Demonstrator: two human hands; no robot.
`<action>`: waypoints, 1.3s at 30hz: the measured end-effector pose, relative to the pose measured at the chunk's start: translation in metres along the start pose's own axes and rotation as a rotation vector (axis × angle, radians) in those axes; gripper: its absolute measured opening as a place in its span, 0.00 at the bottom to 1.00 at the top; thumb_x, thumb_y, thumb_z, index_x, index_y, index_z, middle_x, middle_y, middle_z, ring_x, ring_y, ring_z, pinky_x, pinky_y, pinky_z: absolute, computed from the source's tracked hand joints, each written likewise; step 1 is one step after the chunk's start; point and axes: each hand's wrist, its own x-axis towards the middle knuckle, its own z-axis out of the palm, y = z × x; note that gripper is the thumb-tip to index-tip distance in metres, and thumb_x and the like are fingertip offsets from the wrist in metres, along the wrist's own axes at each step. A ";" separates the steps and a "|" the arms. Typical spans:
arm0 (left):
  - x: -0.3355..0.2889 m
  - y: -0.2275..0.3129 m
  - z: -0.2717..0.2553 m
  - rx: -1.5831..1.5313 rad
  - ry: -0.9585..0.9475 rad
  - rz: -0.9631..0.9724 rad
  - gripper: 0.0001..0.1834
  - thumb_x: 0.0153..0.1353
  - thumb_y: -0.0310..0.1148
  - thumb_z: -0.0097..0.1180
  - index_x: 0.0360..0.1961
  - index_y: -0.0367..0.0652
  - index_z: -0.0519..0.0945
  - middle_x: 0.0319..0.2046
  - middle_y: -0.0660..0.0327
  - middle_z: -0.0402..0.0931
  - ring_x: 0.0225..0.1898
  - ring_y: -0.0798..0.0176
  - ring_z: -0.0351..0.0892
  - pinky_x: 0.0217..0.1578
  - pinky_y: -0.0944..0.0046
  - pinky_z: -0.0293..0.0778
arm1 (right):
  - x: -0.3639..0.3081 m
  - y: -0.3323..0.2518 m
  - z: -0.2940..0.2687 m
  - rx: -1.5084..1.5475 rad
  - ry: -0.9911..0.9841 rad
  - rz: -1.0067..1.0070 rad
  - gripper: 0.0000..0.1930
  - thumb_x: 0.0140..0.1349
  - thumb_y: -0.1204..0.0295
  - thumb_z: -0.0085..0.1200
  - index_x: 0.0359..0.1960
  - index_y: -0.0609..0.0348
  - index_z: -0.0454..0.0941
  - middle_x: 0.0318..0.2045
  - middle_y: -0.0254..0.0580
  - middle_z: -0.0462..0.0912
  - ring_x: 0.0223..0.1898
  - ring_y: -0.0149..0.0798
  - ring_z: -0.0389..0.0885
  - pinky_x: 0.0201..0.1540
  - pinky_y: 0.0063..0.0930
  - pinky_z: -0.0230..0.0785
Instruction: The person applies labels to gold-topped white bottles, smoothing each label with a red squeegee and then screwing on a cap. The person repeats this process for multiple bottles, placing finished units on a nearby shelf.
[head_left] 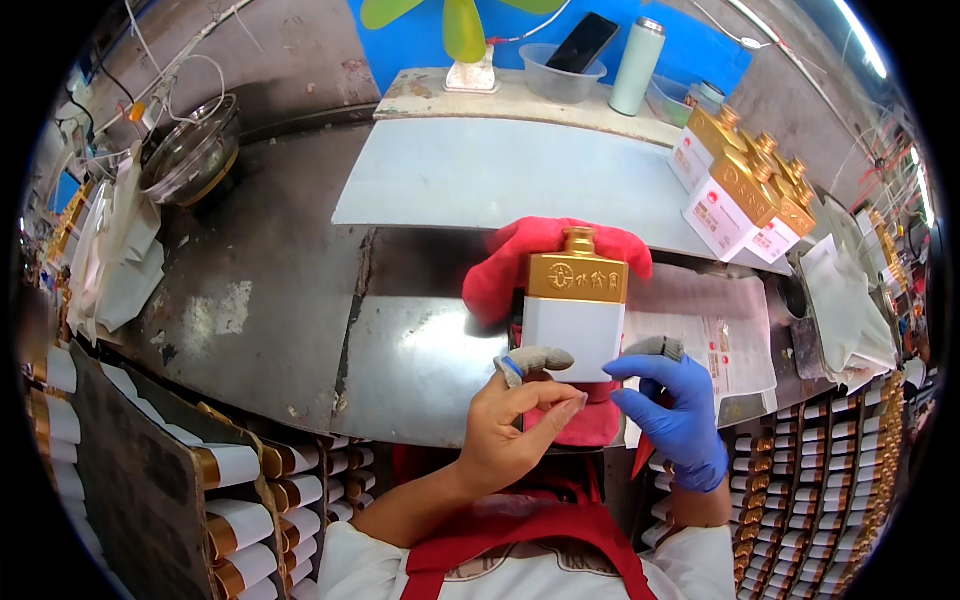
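Left hand (515,425), bare except for a grey fingertip cover, pinches the near left edge of the bottle (577,305), so its grip is clamped on the bottle. Right hand (678,410) in a blue glove presses the near right edge, fingers spread flat against the white face; probably smoothing rather than gripping, though the contact is partly hidden.

The bottle is square, white body, gold shoulder and cap, lying on a red cloth (520,262) in the middle of the desk (280,290), cap pointing far.

Step in hand looks like seating or smoothing a white label on the bottle face. The next move would call for even pressure along the edges with the bottle kept steady on the cloth.

Surface: worn grey metal desk, scuffed, with a pale sheet (480,175) across the far part. Finished bottles (735,185) grouped far right, label sheets (715,335) just right of the cloth. A glass bowl (192,150) far left, a pale green flask (637,68) far centre. Racks of bottles (250,500) near left and near right. Blue wall behind.
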 end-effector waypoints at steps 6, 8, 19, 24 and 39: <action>0.004 0.004 -0.002 0.138 -0.065 0.045 0.05 0.53 0.20 0.59 0.32 0.36 0.80 0.44 0.52 0.74 0.31 0.69 0.73 0.36 0.70 0.69 | 0.018 -0.011 -0.003 -0.380 -0.222 -0.264 0.10 0.52 0.72 0.61 0.38 0.53 0.79 0.29 0.33 0.78 0.23 0.30 0.70 0.28 0.21 0.66; 0.005 0.004 -0.002 0.105 -0.103 0.004 0.05 0.54 0.21 0.59 0.33 0.37 0.78 0.44 0.53 0.74 0.31 0.70 0.73 0.36 0.71 0.69 | 0.018 -0.011 -0.001 -0.315 -0.215 -0.202 0.08 0.51 0.72 0.61 0.35 0.54 0.79 0.27 0.32 0.77 0.22 0.28 0.69 0.26 0.20 0.65; 0.011 -0.010 -0.015 -0.101 -0.270 -0.237 0.06 0.59 0.24 0.54 0.38 0.36 0.77 0.45 0.57 0.73 0.36 0.73 0.71 0.39 0.72 0.69 | 0.023 0.007 -0.004 0.218 -0.037 0.176 0.04 0.52 0.77 0.60 0.29 0.61 0.80 0.25 0.24 0.76 0.21 0.16 0.63 0.23 0.14 0.55; 0.022 -0.003 -0.007 -0.315 -0.151 -0.308 0.14 0.58 0.25 0.56 0.46 0.35 0.76 0.47 0.58 0.71 0.39 0.73 0.70 0.42 0.71 0.69 | 0.023 0.005 -0.002 0.214 -0.047 0.156 0.04 0.52 0.77 0.61 0.29 0.61 0.80 0.24 0.24 0.75 0.21 0.16 0.62 0.23 0.14 0.54; 0.014 -0.019 -0.002 -0.147 -0.148 -0.218 0.05 0.53 0.20 0.59 0.33 0.37 0.82 0.47 0.54 0.74 0.29 0.75 0.70 0.32 0.74 0.67 | 0.020 0.017 0.008 0.130 0.070 0.071 0.03 0.52 0.77 0.61 0.29 0.60 0.81 0.23 0.25 0.76 0.20 0.17 0.63 0.22 0.15 0.56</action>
